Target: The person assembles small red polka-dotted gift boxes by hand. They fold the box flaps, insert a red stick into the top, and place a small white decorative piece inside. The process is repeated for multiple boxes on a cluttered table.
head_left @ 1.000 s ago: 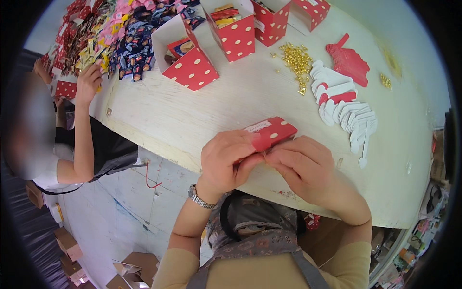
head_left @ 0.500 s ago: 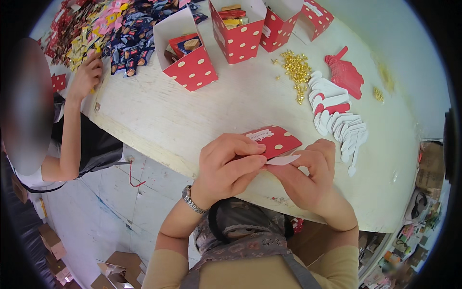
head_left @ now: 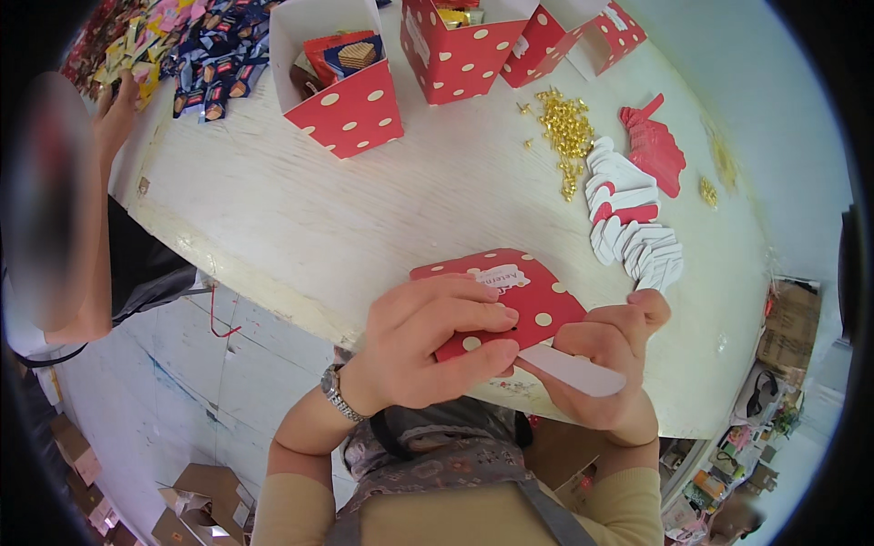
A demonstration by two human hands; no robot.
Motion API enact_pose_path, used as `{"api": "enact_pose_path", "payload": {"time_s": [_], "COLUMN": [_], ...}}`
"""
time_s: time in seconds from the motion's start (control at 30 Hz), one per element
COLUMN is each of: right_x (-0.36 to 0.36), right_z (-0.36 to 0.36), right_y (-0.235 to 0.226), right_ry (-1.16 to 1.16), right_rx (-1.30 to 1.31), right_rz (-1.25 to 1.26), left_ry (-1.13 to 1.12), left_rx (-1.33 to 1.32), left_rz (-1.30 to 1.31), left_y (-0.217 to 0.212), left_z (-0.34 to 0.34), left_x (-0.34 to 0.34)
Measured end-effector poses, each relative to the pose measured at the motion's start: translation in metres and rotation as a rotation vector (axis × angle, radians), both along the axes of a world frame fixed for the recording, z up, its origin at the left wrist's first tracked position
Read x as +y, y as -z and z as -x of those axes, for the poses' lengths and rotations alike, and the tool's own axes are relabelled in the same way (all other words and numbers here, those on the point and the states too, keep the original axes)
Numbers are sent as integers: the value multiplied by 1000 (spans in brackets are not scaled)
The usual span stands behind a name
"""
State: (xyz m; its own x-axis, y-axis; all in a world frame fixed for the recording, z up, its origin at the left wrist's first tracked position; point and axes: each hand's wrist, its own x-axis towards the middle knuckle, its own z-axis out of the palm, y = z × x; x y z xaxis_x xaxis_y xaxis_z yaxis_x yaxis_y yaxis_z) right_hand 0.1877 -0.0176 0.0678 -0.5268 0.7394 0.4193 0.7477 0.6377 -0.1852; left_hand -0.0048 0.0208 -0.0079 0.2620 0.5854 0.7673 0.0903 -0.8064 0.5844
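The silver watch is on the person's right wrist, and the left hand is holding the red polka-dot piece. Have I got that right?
Not quite: the head view shows the silver watch on the left wrist, not the right. The left hand is indeed holding the red polka-dot piece.

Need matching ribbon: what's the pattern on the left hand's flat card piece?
Flat red card piece: cream dots, clearest in head view.

Blue-wrapped snacks (head_left: 218,77) piled on table (head_left: 319,223), upper left; open cardboard box (head_left: 215,482) on floor (head_left: 150,373); thin red cord (head_left: 213,311) near table edge.
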Motion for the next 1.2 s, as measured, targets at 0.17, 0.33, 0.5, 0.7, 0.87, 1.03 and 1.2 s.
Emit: {"api": "enact_pose_path", "payload": {"time_s": [0.17,0.33,0.5,0.7,0.87,1.03,1.2], "right_x": [0,-3,-5,-2,0,-8,-12], "right_z": [10,15,15,11,11,11,14], "right_y": [2,-11,-17,-17,-20,-21,-25], "right_ry": [103,168,178,233,179,178,214], "right_rx": [59,31,-103,-75,-99,-193,-211], "right_rz": [-53,74,133,169,136,107,129], "left_ry": [5,65,9,60,47,33,63], "left_rx": [-63,-129,-102,-98,-45,-19,-33], "left_rz": [100,113,56,376,263,238,181], "left_y": [4,13,8,-3,-2,-4,-2], "left_z": [-2,0,-1,2,1,2,2], "left_x": [-3,-4,-3,-6,-2,-8,-9]}}
